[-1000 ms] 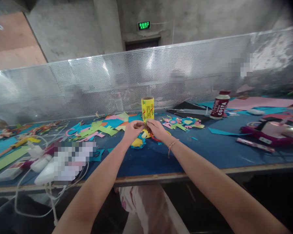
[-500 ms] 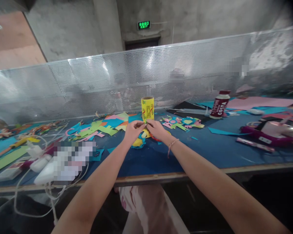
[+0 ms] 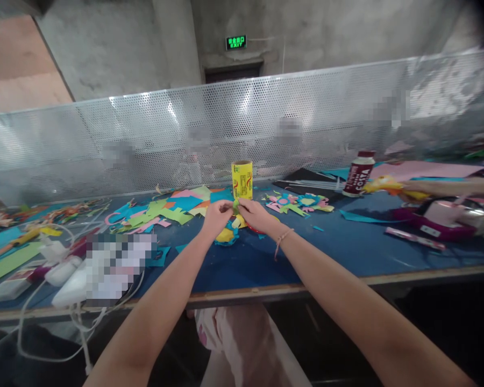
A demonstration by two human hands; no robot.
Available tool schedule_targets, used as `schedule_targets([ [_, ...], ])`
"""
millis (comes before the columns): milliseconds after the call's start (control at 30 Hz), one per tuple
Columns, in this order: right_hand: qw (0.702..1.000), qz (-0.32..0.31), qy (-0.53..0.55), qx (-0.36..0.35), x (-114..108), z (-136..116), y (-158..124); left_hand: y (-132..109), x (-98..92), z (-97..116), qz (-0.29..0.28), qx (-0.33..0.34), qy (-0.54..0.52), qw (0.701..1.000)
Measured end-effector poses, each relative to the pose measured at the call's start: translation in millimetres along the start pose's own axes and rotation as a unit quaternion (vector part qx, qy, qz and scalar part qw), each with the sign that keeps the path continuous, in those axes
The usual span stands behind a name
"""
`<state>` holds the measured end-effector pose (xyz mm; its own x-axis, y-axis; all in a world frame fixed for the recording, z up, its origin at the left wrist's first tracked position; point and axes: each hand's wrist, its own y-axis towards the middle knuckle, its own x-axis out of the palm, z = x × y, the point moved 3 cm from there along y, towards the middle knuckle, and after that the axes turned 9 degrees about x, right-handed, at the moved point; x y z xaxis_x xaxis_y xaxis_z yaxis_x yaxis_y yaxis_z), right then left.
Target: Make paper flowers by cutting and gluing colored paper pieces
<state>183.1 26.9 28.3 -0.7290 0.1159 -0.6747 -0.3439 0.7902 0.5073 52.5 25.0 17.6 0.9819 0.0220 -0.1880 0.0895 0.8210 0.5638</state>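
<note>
Close together over the blue table, my left hand (image 3: 218, 217) and my right hand (image 3: 255, 214) pinch a small green paper piece (image 3: 236, 206) between their fingertips. Both sets of fingers are closed. A blue and yellow paper flower (image 3: 226, 236) lies just below them. Partly hidden under my right hand is something red and round-edged (image 3: 251, 230). Right behind my hands a yellow cardboard tube (image 3: 242, 180) stands upright.
Cut paper scraps (image 3: 177, 209) spread to the left, and paper flowers (image 3: 306, 201) lie to the right. A dark red bottle (image 3: 358, 174) stands farther right, beside another person's hand (image 3: 411, 187) with something yellow-orange. White cables (image 3: 22, 338) hang over the left edge. A perforated metal screen (image 3: 145, 140) runs behind.
The green piece shows more clearly between my fingertips. Another person's hand with something yellow-orange has come in from the right. My hands have hardly moved.
</note>
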Motion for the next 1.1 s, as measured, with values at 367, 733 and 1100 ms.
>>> schedule_targets([
  [367,0.952,-0.109,0.271,0.09,8.7,16.7,4.2,-3.7,2.5,5.7,0.031,-0.122,-0.175,0.977],
  [733,0.973,-0.093,0.201,0.068,7.1,13.3,2.4,-0.9,0.5,-1.6,0.009,-0.076,-0.123,0.989],
  [1100,0.983,-0.075,0.163,0.048,5.1,9.0,2.0,0.2,-1.9,-4.4,-0.048,-0.077,-0.081,0.993],
])
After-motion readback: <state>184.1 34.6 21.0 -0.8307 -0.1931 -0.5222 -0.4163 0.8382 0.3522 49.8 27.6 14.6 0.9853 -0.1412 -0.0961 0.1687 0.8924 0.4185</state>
